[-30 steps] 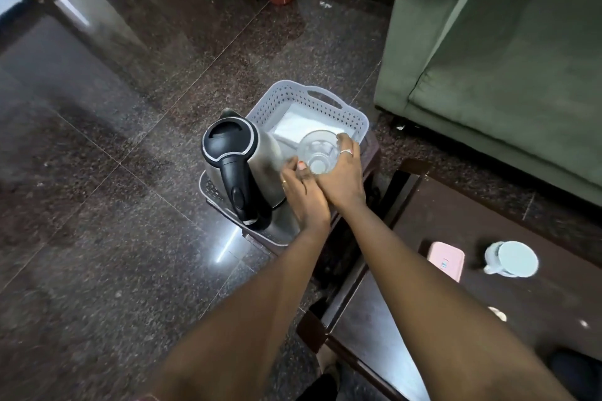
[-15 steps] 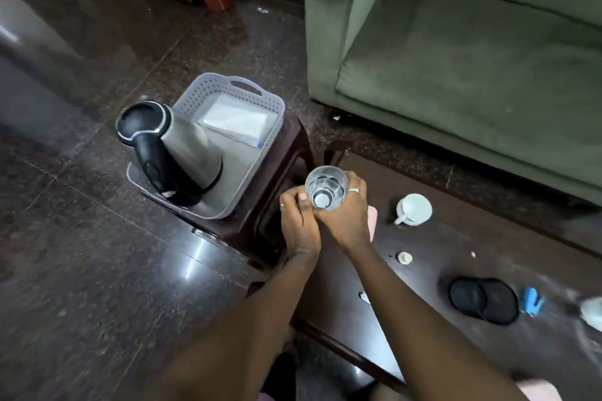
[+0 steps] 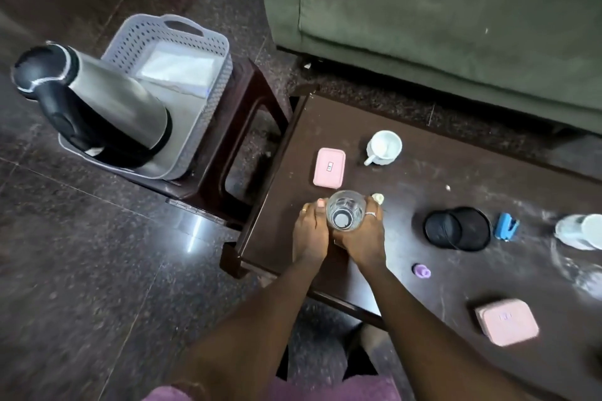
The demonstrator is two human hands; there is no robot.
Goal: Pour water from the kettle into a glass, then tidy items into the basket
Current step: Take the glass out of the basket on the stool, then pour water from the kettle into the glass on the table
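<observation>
Tabletop [image 3: 407, 205] fills right of frame. Basket [image 3: 195, 52] upper left, kettle [image 3: 107, 107] standing inside it. Glass [image 3: 345, 210] at frame centre, upright, clasped between left hand [image 3: 309, 231] and right hand [image 3: 361, 238], fingers [image 3: 371, 205] wrapped round it.

You held the glass [image 3: 344, 211] upright between your left hand [image 3: 309, 231] and right hand [image 3: 361, 234] over the dark table [image 3: 407, 192], near its left end. The pink box [image 3: 329, 168] lay just beyond it. The kettle [image 3: 97, 107] stood in the grey basket [image 3: 208, 42] on the stool [image 3: 247, 114] beside the table
</observation>
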